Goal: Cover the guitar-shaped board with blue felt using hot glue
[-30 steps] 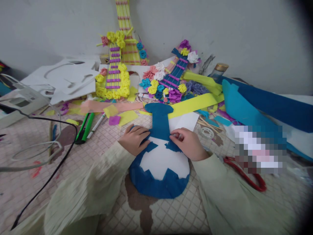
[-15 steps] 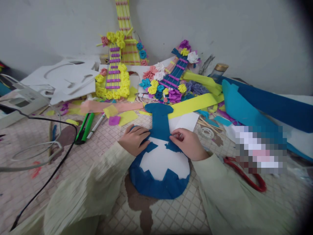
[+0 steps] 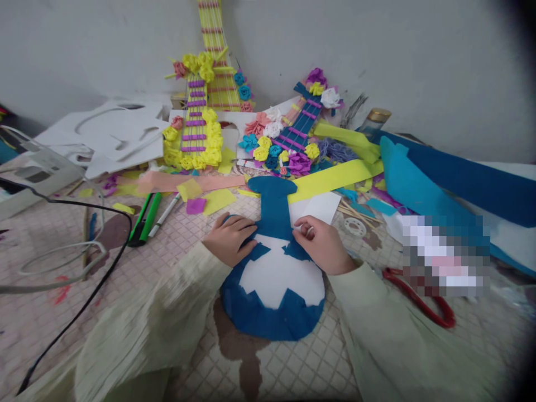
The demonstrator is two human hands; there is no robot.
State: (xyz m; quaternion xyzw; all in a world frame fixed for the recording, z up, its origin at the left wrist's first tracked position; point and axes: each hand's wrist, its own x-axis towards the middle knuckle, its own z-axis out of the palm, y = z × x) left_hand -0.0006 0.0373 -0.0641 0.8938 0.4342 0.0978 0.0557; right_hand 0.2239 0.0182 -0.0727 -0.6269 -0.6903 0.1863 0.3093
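Note:
A guitar-shaped white cutout [image 3: 278, 273] lies on the table, neck away from me. Blue crepe paper [image 3: 272, 324] covers its neck and wraps in jagged flaps over the rim of its body, leaving the middle white. My left hand [image 3: 232, 240] rests on the left shoulder of the cutout, fingers stretched out over the blue paper. On the other side, my right hand [image 3: 320, 243] has its fingers curled and pinched at the blue paper edge where neck meets body. Its fingertips are partly hidden.
Behind stand flower-covered paper guitars, one yellow [image 3: 195, 123] and one blue [image 3: 299, 128]. A green box cutter [image 3: 145, 220] and a white pen [image 3: 164, 215] lie left, near a black cable [image 3: 113, 268]. Red-handled scissors [image 3: 422, 298] lie right, below blue paper sheets [image 3: 439, 195].
My right hand has shifted very slightly at the neck's base, its fingers still curled. My left hand and the cutout have stayed where they were.

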